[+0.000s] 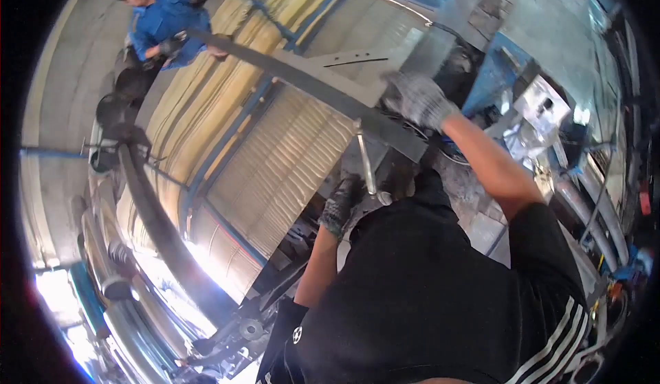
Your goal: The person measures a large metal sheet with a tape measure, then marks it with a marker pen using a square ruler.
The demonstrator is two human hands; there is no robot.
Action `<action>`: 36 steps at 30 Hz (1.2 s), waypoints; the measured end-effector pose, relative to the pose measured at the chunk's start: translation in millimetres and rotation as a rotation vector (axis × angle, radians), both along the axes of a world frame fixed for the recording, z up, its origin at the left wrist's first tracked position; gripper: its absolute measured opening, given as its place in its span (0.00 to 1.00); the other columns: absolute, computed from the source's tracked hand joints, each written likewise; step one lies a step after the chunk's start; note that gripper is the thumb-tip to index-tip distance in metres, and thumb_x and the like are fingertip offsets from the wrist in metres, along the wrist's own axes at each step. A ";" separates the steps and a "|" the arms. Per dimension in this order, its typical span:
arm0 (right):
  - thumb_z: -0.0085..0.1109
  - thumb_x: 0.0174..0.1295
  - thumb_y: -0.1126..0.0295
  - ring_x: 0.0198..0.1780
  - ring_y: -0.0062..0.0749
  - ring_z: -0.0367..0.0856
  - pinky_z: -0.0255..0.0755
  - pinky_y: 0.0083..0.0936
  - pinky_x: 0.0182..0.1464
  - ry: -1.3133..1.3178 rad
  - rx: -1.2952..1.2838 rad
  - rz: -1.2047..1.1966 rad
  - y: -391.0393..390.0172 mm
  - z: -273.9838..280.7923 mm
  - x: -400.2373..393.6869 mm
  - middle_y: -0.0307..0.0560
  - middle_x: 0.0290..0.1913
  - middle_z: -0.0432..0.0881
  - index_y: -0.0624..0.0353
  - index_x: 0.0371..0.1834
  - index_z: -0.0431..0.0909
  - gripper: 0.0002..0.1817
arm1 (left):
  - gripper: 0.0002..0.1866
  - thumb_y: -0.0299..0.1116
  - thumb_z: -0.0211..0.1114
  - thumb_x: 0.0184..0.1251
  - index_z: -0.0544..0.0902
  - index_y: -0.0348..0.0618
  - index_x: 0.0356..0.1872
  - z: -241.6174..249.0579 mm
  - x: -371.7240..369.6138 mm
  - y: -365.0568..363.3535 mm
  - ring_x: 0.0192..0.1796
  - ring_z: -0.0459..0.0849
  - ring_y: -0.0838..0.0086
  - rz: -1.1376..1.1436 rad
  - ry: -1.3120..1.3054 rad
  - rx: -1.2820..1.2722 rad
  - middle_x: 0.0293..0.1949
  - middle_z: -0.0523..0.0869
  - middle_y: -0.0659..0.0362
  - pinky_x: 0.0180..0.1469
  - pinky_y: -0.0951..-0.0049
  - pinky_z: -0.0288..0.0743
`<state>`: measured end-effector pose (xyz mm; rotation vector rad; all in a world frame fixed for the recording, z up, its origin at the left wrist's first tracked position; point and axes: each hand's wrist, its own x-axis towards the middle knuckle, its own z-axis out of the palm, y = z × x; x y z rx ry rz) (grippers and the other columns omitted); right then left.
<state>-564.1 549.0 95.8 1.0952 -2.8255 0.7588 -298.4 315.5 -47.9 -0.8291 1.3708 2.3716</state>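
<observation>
A long dark flat steel bar (295, 78) runs diagonally from the upper left toward the middle. Against its far side lies a grey plate (344, 74). My right hand (419, 102), in a grey knit glove, is over the bar's near end beside the plate; its fingers are smeared, so a grip cannot be made out. Lower down, my left hand (339, 205), in a darker glove, is near my body, fingers hidden in shadow. Between my hands, a shiny metal lever or rod (368, 160) reaches from the bar toward my lap.
A person in blue work clothes (168, 23) is at the bar's far end, with a gloved hand near it. Ribbed yellowish sheeting (275, 157) lies behind a blue frame. Pipes (130, 329) stand at lower left; a bright metal block (543, 105) is at right.
</observation>
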 end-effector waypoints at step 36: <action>0.58 0.78 0.58 0.57 0.36 0.85 0.79 0.35 0.61 0.398 -0.578 -0.881 358.7 163.1 145.2 0.50 0.58 0.87 0.59 0.67 0.79 0.22 | 0.16 0.35 0.57 0.76 0.84 0.41 0.57 -204.0 108.6 -59.3 0.58 0.86 0.55 -0.910 0.433 -1.070 0.59 0.87 0.51 0.63 0.52 0.78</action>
